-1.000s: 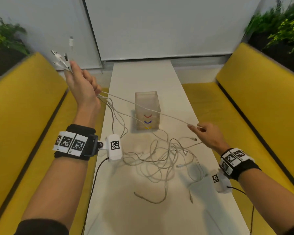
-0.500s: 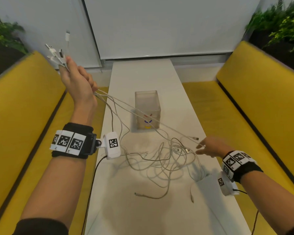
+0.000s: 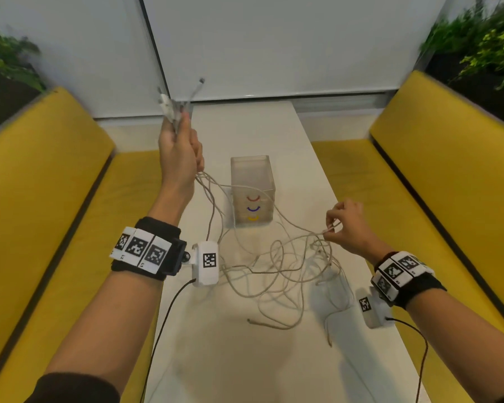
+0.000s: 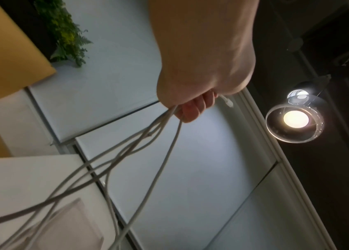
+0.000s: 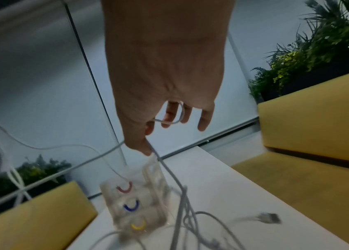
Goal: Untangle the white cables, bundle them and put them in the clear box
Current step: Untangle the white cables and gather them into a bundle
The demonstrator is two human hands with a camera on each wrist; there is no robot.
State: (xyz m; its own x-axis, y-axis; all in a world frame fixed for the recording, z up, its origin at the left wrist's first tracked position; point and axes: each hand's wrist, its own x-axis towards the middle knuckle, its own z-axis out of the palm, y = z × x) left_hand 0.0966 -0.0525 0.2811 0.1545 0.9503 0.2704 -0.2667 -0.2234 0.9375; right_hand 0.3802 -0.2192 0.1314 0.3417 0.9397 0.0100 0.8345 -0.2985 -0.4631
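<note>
My left hand (image 3: 179,146) is raised above the table's left side and grips several white cable ends; their plugs (image 3: 169,104) stick out above the fist. In the left wrist view the curled fingers (image 4: 190,110) hold the strands, which run down and away. The white cables (image 3: 277,271) trail into a loose tangle on the white table (image 3: 245,359). My right hand (image 3: 345,225) hovers above the tangle's right side and pinches one cable between thumb and finger; the right wrist view shows a loop (image 5: 169,121) across the fingers. The clear box (image 3: 252,190) stands upright behind the tangle.
Yellow benches (image 3: 41,199) (image 3: 448,184) run along both sides of the narrow table. Plants (image 3: 483,45) stand behind the backrests. A loose cable end (image 3: 249,320) lies near the table's front. A lit ceiling lamp (image 4: 295,119) shows in the left wrist view.
My left hand has swung in from above the left bench to over the table's left side, still holding the cable ends. My right hand dropped to the tangle, then rose slightly, pinching a cable.
</note>
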